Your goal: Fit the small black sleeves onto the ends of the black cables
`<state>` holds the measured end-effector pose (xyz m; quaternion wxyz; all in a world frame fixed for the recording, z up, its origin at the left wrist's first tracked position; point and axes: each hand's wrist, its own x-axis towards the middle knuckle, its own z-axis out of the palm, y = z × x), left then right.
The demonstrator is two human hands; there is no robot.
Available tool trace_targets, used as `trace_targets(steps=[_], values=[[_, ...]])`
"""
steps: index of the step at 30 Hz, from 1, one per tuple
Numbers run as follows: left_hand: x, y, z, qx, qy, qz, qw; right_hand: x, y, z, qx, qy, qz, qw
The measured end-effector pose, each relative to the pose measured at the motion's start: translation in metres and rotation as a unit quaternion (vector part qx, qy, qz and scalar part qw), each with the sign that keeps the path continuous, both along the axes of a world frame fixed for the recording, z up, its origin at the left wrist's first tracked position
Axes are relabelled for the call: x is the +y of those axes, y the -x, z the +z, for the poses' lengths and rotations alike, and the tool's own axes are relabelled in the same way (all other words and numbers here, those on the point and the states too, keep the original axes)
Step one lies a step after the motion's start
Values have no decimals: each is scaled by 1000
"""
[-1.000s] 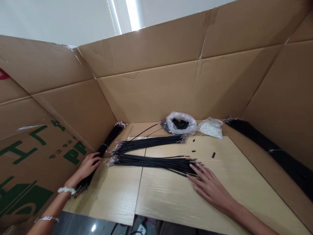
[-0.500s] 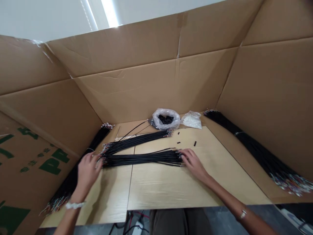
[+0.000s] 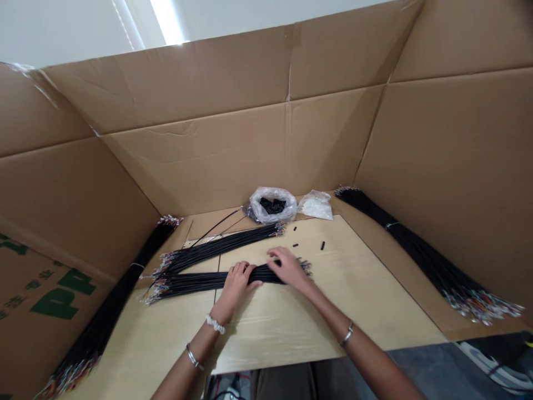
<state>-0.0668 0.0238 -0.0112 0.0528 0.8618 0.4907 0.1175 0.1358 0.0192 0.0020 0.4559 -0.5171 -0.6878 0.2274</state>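
Head view: the left hand (image 3: 236,283) and right hand (image 3: 287,268) gripped a bundle of black wires (image 3: 195,284) lying across a wooden board (image 3: 266,328), fingers curled over it. A second bundle (image 3: 220,248) lay just beyond, below a plastic bag (image 3: 263,214) of black pieces (image 3: 272,206).

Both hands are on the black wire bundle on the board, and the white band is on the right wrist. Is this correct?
Not correct: the white band is on the left wrist, not the right, as the head view shows. The rest stands: the left hand and right hand are on the black wire bundle on the board.
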Motion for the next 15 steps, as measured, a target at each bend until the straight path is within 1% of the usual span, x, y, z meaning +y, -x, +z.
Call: trace_targets(steps=[2,3,5,6,7,8,9,11,12,13,15], values=[[-4,0,-1,-19,16,22,999,-9,22,-5,-130,-24,78,988],[-4,2,0,-35,34,24,999,-13,30,-8,-171,-29,94,980],[0,12,6,-76,93,4,993,-19,38,-12,-212,-30,101,971],[4,21,12,-97,133,-26,986,-20,39,-14,-226,-34,107,968],[9,32,18,-111,169,-41,979,-21,38,-16,-239,-41,112,964],[15,45,26,-110,195,-36,974,-20,37,-18,-254,-49,117,959],[21,59,34,-97,196,-8,976,-20,35,-19,-270,-57,119,954],[31,89,48,-49,160,96,981,-17,33,-21,-299,-64,113,945],[35,103,54,-9,152,139,979,-16,33,-21,-310,-65,110,942],[38,116,59,29,157,161,974,-15,33,-22,-319,-65,109,939],[41,138,65,68,158,178,969,-12,34,-23,-332,-68,114,934]])
